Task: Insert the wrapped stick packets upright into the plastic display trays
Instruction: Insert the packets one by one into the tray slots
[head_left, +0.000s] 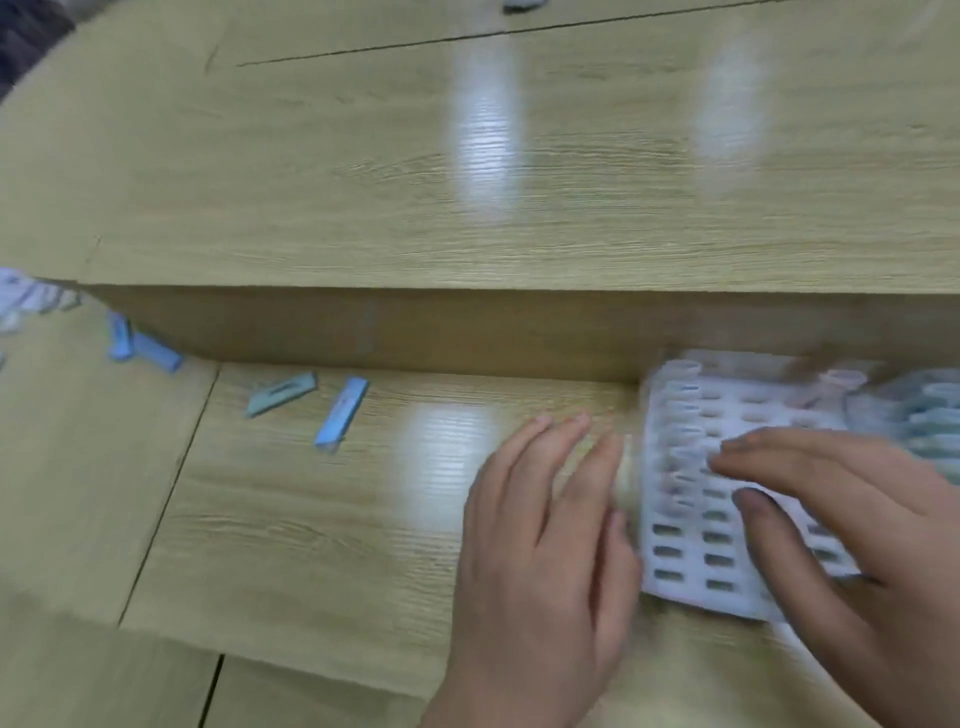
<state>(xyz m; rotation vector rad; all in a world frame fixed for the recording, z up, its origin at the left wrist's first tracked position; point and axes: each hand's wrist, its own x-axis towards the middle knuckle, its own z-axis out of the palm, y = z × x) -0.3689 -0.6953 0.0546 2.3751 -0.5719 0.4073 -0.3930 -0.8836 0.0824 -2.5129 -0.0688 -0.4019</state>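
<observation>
Tray (727, 525) flat on wood table (363, 208), long axis front-to-back.
Fingers straight, gripping nothing: left hand (545, 545) at its edge, right hand (857, 519) on top.

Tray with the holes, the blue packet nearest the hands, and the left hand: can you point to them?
white tray (693, 551): head view, bare plastic between slots near its left edge.
blue packet (340, 413): head view, middle of its wrapper.
left hand (540, 561): head view, back of the hand.

Office or meeting-room setting, long light wood-grain laminate desk (467, 197) with raised back section, ceiling lights reflected on its surface
</observation>
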